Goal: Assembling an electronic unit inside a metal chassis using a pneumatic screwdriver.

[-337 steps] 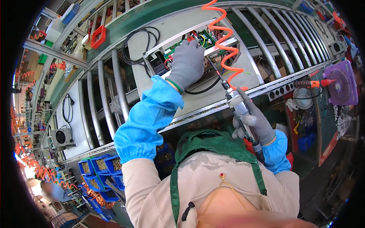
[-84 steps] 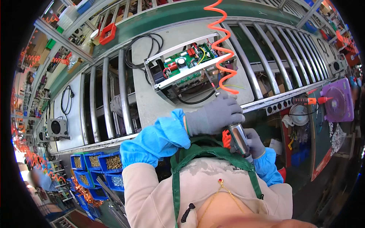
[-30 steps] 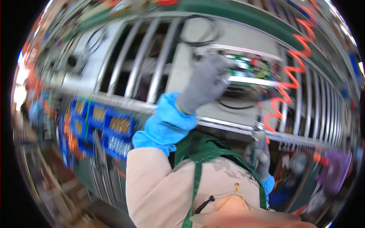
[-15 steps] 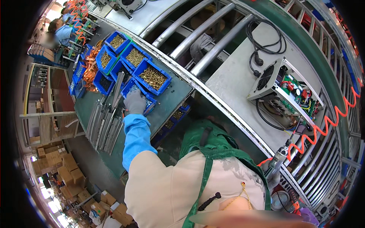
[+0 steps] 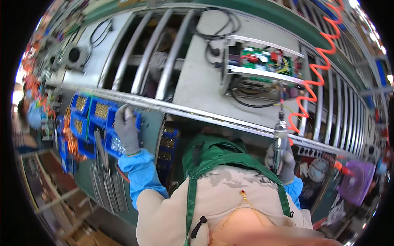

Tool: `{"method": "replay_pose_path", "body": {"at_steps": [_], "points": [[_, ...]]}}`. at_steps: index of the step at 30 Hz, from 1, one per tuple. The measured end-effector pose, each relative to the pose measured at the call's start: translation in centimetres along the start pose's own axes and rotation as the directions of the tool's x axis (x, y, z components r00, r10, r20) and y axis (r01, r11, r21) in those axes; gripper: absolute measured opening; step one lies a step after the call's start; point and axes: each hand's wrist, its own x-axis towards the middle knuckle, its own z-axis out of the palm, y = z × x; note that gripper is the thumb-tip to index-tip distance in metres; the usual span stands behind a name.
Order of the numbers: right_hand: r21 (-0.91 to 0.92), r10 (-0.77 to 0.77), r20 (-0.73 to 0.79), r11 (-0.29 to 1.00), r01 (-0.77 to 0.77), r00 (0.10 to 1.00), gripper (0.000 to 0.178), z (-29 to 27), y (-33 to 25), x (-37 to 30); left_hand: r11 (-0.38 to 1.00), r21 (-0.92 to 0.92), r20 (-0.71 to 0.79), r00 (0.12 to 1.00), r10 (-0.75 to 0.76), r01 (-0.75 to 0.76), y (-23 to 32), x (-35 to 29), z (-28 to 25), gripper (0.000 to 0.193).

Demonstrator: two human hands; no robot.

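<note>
My left hand [image 5: 127, 131], in a grey glove, is over a blue bin [image 5: 138, 119] at the near right of the bin group. Its fingers are bent together, and whatever they hold is hidden. Beside the wrist sits another blue bin with small silvery parts [image 5: 115, 144]. My right hand [image 5: 287, 162], gloved too, grips a powered screwdriver [image 5: 281, 137] whose bit points away from me. Beyond its tip, an open metal-framed unit with a green circuit board [image 5: 262, 59] rests on a grey board [image 5: 193, 88].
More blue bins hold brass screws [image 5: 100, 110] and copper-coloured parts [image 5: 74, 137]. Long metal strips [image 5: 108, 184] lie left of my left forearm. A metal rail [image 5: 197, 111] runs before me, with rollers [image 5: 141, 61] beyond. An orange coiled hose [image 5: 316, 80] hangs at right.
The view has swung round, so the bench and unit appear turned. My left hand has moved from the silvery-parts bin to the neighbouring bin. My right hand on the screwdriver now shows clearly.
</note>
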Motion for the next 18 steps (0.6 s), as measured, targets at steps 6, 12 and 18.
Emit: {"method": "replay_pose_path", "body": {"at_steps": [6,12,18], "points": [[-0.025,0.015,-0.047,1.000,-0.016,0.999,0.098,1.8,-1.0,-0.7,0.771,-0.574,0.736,0.587,0.337,0.276,17.5,-1.3,14.5,0.022],[0.017,-0.014,-0.040,1.000,0.015,0.999,0.088,2.5,-1.0,-0.8,0.806,-0.537,0.777,0.226,0.587,-0.249,26.5,-2.4,25.4,0.021],[0.030,0.002,-0.046,1.000,-0.001,0.999,0.098,2.9,-1.1,-1.1,0.743,-0.429,0.873,-0.023,0.488,-0.513,27.2,-1.2,30.1,0.022]]}}
